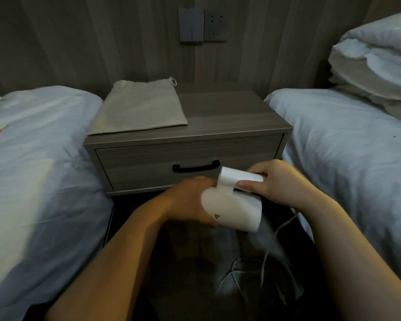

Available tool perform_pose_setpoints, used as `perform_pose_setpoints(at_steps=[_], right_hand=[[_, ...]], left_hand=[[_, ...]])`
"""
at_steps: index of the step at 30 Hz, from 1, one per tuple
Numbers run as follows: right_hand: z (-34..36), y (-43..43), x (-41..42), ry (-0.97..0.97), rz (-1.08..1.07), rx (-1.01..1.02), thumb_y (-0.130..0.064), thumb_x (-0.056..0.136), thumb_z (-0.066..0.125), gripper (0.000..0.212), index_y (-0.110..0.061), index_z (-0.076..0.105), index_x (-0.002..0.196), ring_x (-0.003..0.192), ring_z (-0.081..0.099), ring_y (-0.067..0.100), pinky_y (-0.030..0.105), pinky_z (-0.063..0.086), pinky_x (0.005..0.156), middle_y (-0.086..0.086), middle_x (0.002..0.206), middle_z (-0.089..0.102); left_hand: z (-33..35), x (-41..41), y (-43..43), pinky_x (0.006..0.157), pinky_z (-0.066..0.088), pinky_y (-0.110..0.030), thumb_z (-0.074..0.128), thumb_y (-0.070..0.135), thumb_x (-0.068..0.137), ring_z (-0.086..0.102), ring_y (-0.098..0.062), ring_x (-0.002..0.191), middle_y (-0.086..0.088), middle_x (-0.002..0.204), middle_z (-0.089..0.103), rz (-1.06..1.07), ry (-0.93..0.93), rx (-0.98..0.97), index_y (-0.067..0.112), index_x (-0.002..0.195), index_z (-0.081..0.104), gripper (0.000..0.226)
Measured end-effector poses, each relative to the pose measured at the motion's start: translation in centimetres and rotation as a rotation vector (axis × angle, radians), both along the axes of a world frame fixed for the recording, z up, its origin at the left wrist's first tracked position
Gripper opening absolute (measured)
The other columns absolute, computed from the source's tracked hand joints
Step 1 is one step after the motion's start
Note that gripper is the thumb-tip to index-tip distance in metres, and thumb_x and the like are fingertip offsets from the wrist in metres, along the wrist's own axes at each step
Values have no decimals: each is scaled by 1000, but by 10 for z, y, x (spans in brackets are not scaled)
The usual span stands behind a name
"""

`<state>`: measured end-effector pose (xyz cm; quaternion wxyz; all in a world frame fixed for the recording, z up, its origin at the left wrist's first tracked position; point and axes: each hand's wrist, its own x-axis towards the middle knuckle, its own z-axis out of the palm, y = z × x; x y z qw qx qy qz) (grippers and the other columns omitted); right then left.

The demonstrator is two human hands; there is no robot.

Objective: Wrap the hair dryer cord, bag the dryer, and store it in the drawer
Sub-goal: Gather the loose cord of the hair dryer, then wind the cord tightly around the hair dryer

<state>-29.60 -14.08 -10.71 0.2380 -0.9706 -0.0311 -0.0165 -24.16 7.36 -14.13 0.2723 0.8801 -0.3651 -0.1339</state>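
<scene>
Hair dryer (236, 212) at centre frame, held in both hands: left hand (190, 200) curled round the barrel, right hand (276, 181) pinching the folded handle. Cord (271, 246) hangs unwrapped below, nearer the right hand. Bag (139, 107) flat on counter (229, 112) above; drawer (148, 163) closed.

The closed drawer (144, 163) and its handle (196, 168) sit just behind the dryer (232, 207); the bag (139, 107) covers the nightstand (229, 112) top's left, the right part free; left bed (44, 147) and right bed (345, 147) hem the gap; the cord (267, 251) dangles below.
</scene>
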Motion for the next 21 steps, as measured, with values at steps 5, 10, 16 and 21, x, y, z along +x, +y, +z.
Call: perform_pose_setpoints(at_steps=[5, 10, 16, 21], right_hand=[[-9, -12, 4, -231, -164, 263, -43, 91, 50, 33, -18, 67, 80, 74, 62, 17, 22, 45, 67, 5, 77, 68], [-27, -36, 12, -128, -196, 823, -29, 96, 46, 27, -18, 69, 87, 75, 65, 24, 41, 49, 86, 7, 75, 69], [-41, -23, 30, -252, -305, 1223, -7, 97, 40, 27, -16, 62, 85, 50, 49, 10, 23, 42, 59, 2, 56, 54], [-55, 5, 35, -372, -478, 899, -16, 100, 33, 27, -13, 59, 91, 39, 46, 2, 18, 40, 46, 9, 58, 53]], left_hand=[[7, 6, 19, 79, 48, -18, 84, 27, 62, 55, -1, 99, 20, 109, 55, 70, 184, -128, 40, 113, 51, 62], [15, 15, 34, 67, 51, -17, 82, 25, 56, 62, -7, 89, 4, 101, 62, 129, 414, -373, 26, 103, 59, 52], [7, 15, 28, 63, 52, -31, 71, 35, 42, 63, -21, 81, -7, 93, 66, 264, 786, -654, 19, 103, 63, 63], [5, 1, 7, 55, 55, -32, 71, 35, 39, 64, -19, 68, -5, 76, 66, 364, 947, -739, 19, 90, 63, 54]])
